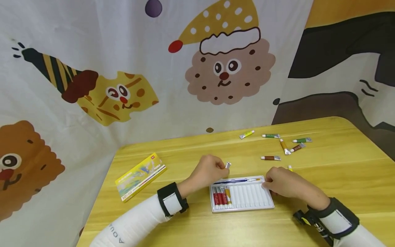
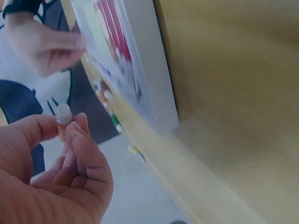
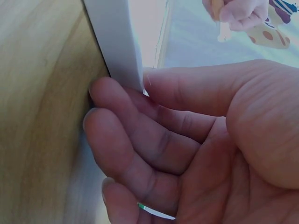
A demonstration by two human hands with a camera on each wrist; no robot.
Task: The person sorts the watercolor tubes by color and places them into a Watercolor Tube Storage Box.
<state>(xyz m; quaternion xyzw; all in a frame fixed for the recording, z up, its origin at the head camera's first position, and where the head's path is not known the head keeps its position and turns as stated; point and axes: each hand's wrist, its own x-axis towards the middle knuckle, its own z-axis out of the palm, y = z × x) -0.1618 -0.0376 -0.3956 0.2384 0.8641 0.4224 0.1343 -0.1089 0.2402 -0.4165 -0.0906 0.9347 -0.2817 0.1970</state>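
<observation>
My left hand (image 1: 207, 170) pinches a small paint tube (image 2: 61, 131) between thumb and fingertips, just above the far left side of a white plastic tray (image 1: 251, 198). The tube has an orange body and a white cap; its silver end points up. My right hand (image 1: 288, 183) grips the tray's right edge, with the thumb on the rim and the fingers bent against the outer side. Several red tubes (image 1: 220, 197) and an ochre tube (image 1: 228, 196) lie side by side in the tray's left slots. A blue-handled paintbrush (image 1: 236, 180) rests along its far groove.
Loose paint tubes lie at the back right: yellow (image 1: 247, 134), green (image 1: 271, 136), orange-brown (image 1: 284, 146) and brown (image 1: 271, 158) among them. A yellow printed box (image 1: 140, 176) sits at the left. Behind the wooden table (image 1: 185, 224) hangs a cartoon-printed cloth (image 1: 166, 113).
</observation>
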